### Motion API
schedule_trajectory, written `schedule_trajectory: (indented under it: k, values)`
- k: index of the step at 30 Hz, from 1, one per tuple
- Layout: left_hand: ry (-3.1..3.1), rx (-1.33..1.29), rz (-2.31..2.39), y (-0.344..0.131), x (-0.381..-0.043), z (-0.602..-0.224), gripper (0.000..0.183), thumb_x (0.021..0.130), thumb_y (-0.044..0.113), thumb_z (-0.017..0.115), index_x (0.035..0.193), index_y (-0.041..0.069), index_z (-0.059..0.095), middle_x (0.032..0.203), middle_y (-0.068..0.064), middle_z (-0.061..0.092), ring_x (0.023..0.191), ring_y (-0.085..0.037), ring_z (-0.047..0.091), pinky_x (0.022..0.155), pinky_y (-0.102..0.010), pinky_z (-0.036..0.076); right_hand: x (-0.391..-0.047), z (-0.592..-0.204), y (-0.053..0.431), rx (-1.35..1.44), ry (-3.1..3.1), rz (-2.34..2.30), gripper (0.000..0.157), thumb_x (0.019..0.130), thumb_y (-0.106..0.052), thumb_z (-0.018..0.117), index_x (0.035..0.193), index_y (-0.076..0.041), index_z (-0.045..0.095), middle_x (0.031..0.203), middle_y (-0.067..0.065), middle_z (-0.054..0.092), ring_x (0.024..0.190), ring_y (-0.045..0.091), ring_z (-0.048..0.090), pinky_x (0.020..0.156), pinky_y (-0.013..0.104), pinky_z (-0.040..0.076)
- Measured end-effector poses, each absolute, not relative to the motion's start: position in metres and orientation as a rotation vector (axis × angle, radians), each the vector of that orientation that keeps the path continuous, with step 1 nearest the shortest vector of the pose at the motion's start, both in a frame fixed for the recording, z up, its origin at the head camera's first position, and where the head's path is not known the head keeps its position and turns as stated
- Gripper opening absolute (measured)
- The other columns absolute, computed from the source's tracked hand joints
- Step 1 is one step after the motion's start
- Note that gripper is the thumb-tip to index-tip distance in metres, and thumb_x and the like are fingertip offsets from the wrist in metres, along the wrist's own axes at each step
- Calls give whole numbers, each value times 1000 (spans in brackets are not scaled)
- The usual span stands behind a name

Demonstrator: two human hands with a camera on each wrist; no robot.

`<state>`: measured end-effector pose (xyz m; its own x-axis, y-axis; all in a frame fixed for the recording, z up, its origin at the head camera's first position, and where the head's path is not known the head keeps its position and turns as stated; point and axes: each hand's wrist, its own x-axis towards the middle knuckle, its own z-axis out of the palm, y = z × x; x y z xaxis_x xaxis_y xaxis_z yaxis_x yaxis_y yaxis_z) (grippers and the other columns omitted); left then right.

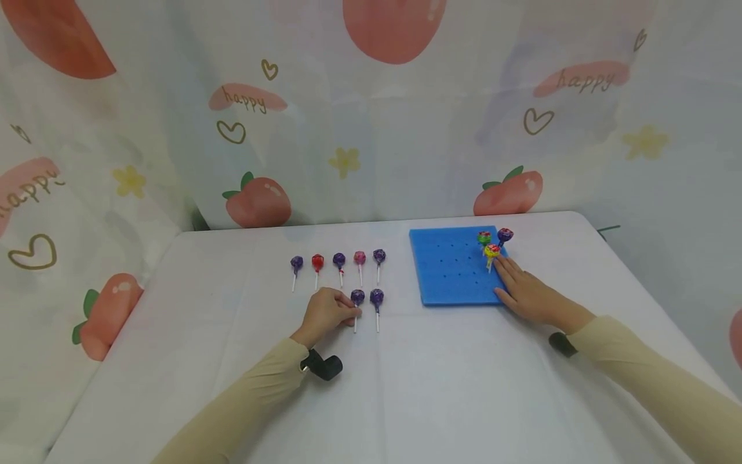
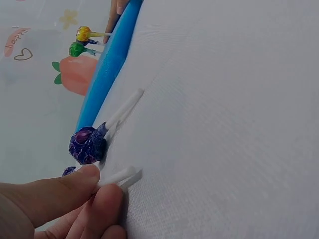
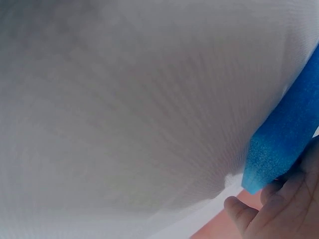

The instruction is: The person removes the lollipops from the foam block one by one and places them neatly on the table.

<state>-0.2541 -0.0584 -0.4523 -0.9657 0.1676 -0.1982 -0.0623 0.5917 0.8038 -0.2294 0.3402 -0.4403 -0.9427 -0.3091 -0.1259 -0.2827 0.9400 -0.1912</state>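
Observation:
My left hand (image 1: 326, 314) pinches the white stick of a purple-wrapped lollipop (image 1: 357, 296) lying on the table; in the left wrist view the stick (image 2: 119, 175) shows between thumb and fingertips. Just right of it lies another purple lollipop (image 1: 377, 298). My right hand (image 1: 530, 296) rests with extended fingers on the right edge of a blue foam board (image 1: 446, 283) with small holes. Beside those fingers, a green lollipop (image 1: 484, 238), a purple one (image 1: 505, 235) and a yellow one (image 1: 492, 251) stand up from the board.
Behind the left hand lies a row of several lollipops, among them a red one (image 1: 317, 261) and a pink one (image 1: 360, 258), sticks towards me. A white cloth covers the table (image 1: 440, 386). A printed curtain (image 1: 406, 142) hangs behind it.

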Motion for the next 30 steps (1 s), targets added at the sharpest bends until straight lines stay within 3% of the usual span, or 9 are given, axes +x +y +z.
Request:
schedule_trajectory:
  k: [17,23,27,30]
  values:
    - [2596,31,1247,-60,-247,-445,17,79,20,76,85,5,70,66,-2,70,56,-7,63,58,-20,48,-231,-444,338,-434,2936,-256,73,98,-37,41,146,10,12,154,30,9,141,47,9,110,63,16]
    - [2726,94,1172,-59,-243,-435,15,82,23,72,84,8,72,64,-1,66,58,-11,56,55,-21,43,-231,-446,341,-434,2938,-241,73,98,-38,40,146,9,11,154,29,9,141,47,8,110,63,17]
    - [2800,166,1159,-50,-246,-426,17,84,24,71,88,8,72,74,-3,69,66,-13,59,56,-22,45,-231,-445,341,-437,2945,-233,73,98,-38,41,146,10,12,153,30,10,141,48,9,110,63,18]
    - [2807,249,1226,-36,-253,-421,18,87,23,67,95,9,72,87,-5,71,79,-17,65,66,-25,52,-230,-443,342,-435,2945,-238,73,98,-37,41,146,10,12,153,30,9,141,47,9,110,63,18]
